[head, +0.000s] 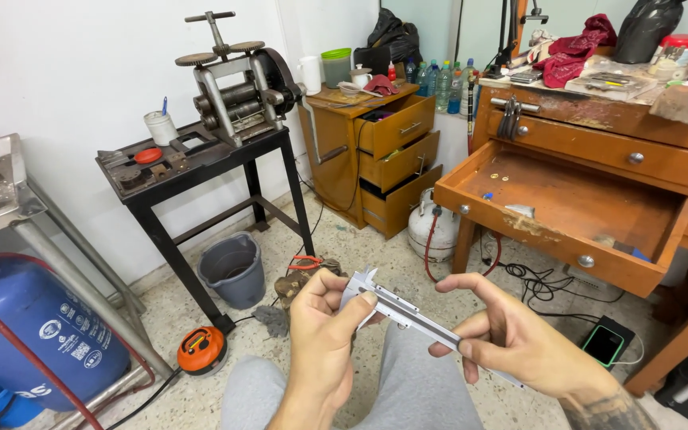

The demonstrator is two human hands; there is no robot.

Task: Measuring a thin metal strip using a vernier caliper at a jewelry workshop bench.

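Both hands are raised over the lap. The left hand (pixel 324 330) is curled with thumb pressed forward; the right hand (pixel 503 330) pinches with thumb and fingers, forearm tattooed.

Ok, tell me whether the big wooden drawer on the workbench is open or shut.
Open. The big drawer is pulled far out from the workbench, its bare floor showing a few small bits.

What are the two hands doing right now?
Left hand: closed on the jaw end of the caliper.
Right hand: fingers pinch the caliper's bar.
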